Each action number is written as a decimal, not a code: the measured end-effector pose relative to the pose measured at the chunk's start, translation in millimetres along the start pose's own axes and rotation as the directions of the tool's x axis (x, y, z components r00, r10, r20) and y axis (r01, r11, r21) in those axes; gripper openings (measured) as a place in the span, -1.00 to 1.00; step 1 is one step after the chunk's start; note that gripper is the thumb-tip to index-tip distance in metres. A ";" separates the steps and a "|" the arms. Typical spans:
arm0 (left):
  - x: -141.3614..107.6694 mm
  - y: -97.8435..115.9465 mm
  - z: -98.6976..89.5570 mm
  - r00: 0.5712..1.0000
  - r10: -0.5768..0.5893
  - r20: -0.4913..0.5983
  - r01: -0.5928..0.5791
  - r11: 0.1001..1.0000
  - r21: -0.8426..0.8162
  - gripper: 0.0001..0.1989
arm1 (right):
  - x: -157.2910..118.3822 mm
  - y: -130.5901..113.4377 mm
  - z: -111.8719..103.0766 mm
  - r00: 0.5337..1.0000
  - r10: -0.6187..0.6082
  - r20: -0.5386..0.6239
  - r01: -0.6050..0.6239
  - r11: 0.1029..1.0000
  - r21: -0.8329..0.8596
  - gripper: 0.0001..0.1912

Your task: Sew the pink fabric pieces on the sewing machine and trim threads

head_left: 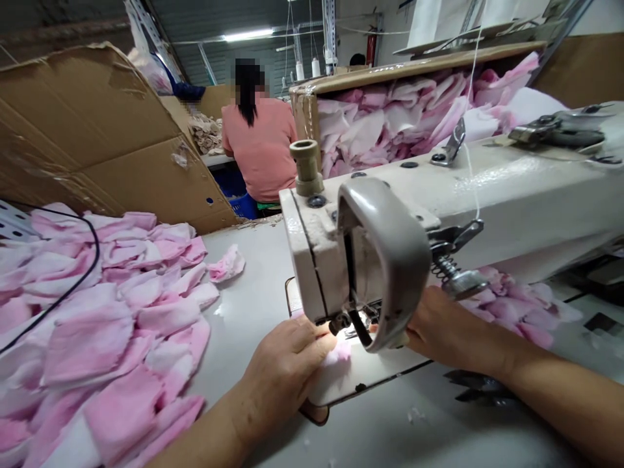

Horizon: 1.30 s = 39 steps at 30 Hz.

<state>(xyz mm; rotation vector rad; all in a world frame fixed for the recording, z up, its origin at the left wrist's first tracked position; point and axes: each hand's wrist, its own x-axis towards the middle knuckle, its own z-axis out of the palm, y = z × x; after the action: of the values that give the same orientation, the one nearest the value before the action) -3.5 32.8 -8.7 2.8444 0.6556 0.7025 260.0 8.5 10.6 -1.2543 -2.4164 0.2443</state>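
A white sewing machine [487, 188] stands in front of me, with a grey guard loop [385, 260] at its head. My left hand [287, 357] is closed at the left of the needle area, its fingers pressed on a small pink and white fabric piece [341, 352] that lies on the machine bed [361, 383]. Behind the guard, my right hand [439, 325] reaches in from the right. Its fingertips are mostly hidden by the guard, so what they touch does not show. White thread [468, 162] runs down to the tension spring [446, 266].
Pink and white fabric pieces [92, 331] are heaped at the left, with a black cable [82, 279] across them. More pieces [521, 309] lie behind my right arm. Dark scissors-like snips [480, 387] rest under that arm. Cardboard [97, 130] and a filled box [305, 114] stand behind; a person [260, 143] sits beyond.
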 end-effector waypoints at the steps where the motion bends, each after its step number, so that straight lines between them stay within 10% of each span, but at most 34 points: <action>1: -1.0 -0.6 0.1 1.000 -0.006 -0.008 0.006 1.000 -0.012 -0.76 | 0.4 -1.1 -0.6 1.000 0.006 0.002 -0.006 1.000 0.008 -0.71; 26: 11.2 2.4 -6.6 0.987 -0.090 0.133 0.070 0.987 0.146 -0.78 | 2.8 -7.1 6.8 0.997 0.079 -0.018 -0.080 0.995 -0.062 -0.68; 39: 1.1 -7.3 -0.4 1.000 0.026 0.009 -0.027 0.998 0.053 -0.70 | -1.6 0.1 1.8 0.999 -0.049 0.014 0.048 0.999 0.019 -0.77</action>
<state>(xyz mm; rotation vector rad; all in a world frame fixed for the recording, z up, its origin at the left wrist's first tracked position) -5.6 39.9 -9.6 2.9076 0.6461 0.6874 260.1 7.3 8.5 -1.1882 -2.4476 0.2615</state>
